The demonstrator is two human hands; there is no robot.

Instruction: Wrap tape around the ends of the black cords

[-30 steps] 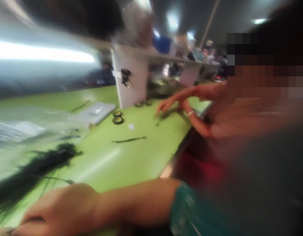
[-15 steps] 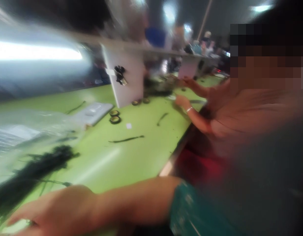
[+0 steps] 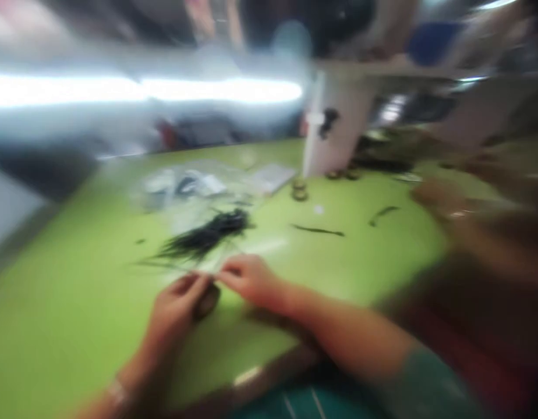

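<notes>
Both hands meet above the green table [image 3: 98, 326], fingertips close together. My left hand [image 3: 179, 308] is pinched, with a dark roll [image 3: 206, 302] under its fingers, seemingly a tape roll. My right hand [image 3: 251, 282] pinches something too small and blurred to make out, at the tip of the left fingers. Just beyond the hands lies a bundle of thin black cables [image 3: 208, 233]. One black cable piece [image 3: 318, 230] rests by itself to the right of the bundle.
Clear plastic bags [image 3: 186, 189] and a pale flat box [image 3: 271, 177] lie behind the bundle. Tape rolls [image 3: 299, 191] stand near a white upright panel [image 3: 336, 131]. A co-worker's arm [image 3: 461, 215] reaches over the table at right.
The view has swung left, bringing the whole bundle and both hands into sight. My right hand, earlier low at the left edge of the view, now meets my left hand.
</notes>
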